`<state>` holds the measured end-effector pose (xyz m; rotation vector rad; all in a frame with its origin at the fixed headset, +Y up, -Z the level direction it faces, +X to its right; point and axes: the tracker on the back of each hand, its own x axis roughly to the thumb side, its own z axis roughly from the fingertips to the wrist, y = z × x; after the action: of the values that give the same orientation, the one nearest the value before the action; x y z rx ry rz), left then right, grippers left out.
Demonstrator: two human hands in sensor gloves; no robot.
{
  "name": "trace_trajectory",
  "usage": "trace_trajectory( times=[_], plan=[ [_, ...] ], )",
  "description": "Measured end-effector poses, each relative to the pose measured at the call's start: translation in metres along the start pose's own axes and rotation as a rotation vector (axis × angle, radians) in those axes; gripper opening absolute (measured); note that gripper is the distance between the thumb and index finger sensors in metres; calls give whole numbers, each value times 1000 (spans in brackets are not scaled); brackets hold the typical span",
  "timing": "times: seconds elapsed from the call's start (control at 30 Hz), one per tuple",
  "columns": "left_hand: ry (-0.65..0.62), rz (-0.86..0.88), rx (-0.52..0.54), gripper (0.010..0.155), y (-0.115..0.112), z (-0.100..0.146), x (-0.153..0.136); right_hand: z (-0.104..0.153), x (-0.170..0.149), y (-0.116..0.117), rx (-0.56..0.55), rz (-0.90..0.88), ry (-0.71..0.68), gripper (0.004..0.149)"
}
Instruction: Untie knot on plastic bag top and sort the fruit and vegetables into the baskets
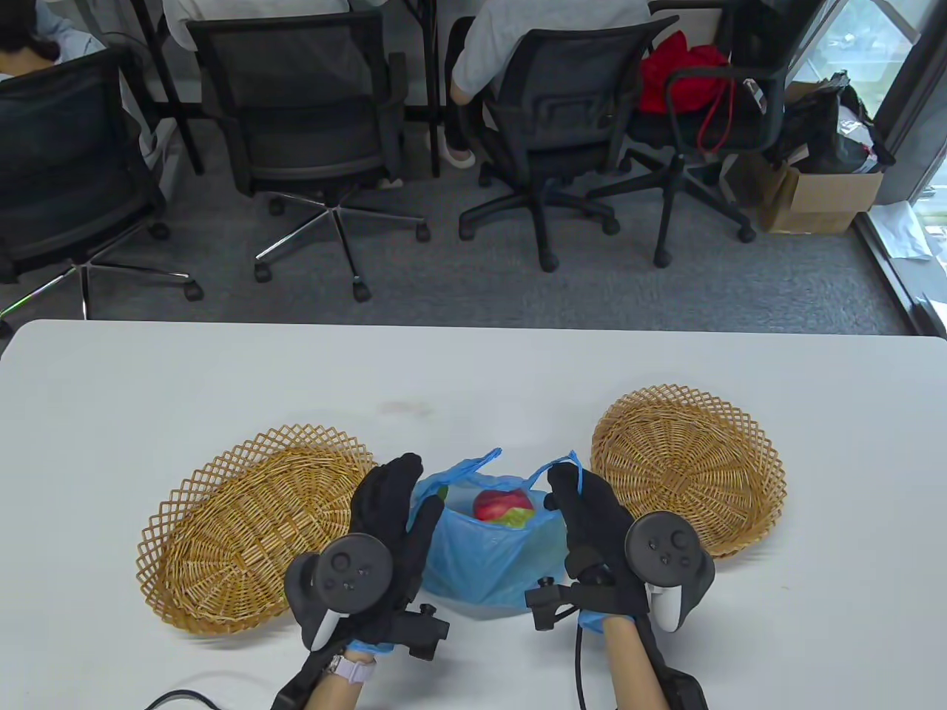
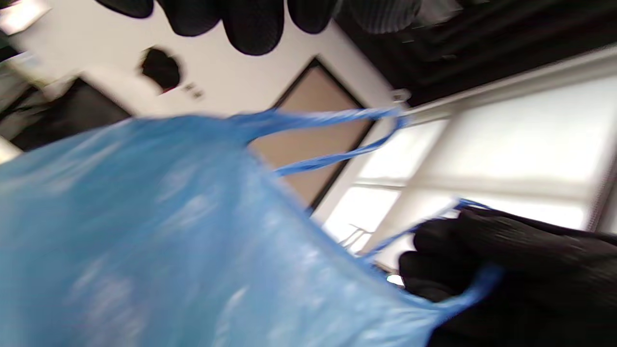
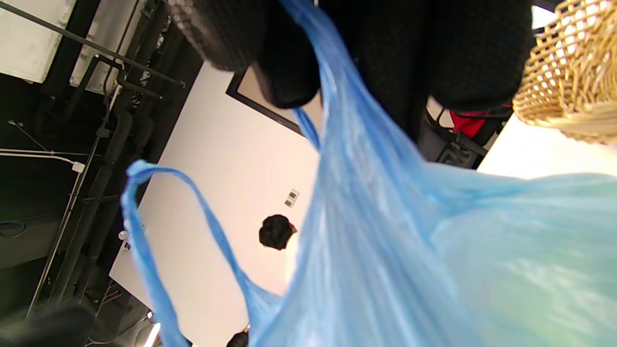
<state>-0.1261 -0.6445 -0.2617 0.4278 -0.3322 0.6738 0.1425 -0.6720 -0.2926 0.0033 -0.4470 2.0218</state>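
Both gloved hands are pinching the rim of the thin blue plastic bag (image 1: 488,551), left hand (image 1: 388,529) and right hand (image 1: 595,529) spreading its mouth between the two woven wicker baskets (image 1: 244,532). The knot is looking undone already; a red fruit (image 1: 503,505) is still lying inside, sorting not yet begun.

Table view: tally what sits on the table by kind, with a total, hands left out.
Wicker baskets: 2, one on the left, one on the right
Blue plastic bag: 1
Red fruit visible in the bag: 1
Total: 4
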Motion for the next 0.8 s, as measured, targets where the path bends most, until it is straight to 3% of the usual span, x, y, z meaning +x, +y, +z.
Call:
trace_trajectory(
  times=[0.13,0.2,0.27,0.33,0.47,0.7,0.8],
  plan=[
    [-240,-121,11,48,-2,6,33,1,3,0,6,-8,-23,36],
    [-279,-149,-21,45,-8,6,40,1,3,2,26,-50,-43,36],
    [-309,-147,-102,46,-17,4,42,1,2,5,62,-100,-59,36],
    [-316,-134,-268,50,-34,0,34,1,1,11,125,-196,-82,37],
    [-240,-158,-397,62,-51,-2,11,0,-3,19,175,-386,-75,36],
    [-86,-302,-299,72,-45,-5,-10,-1,-18,30,244,-712,-10,38],
    [30,-409,-287,68,-43,-6,-14,-1,-25,37,288,-871,31,50]
  ],
)
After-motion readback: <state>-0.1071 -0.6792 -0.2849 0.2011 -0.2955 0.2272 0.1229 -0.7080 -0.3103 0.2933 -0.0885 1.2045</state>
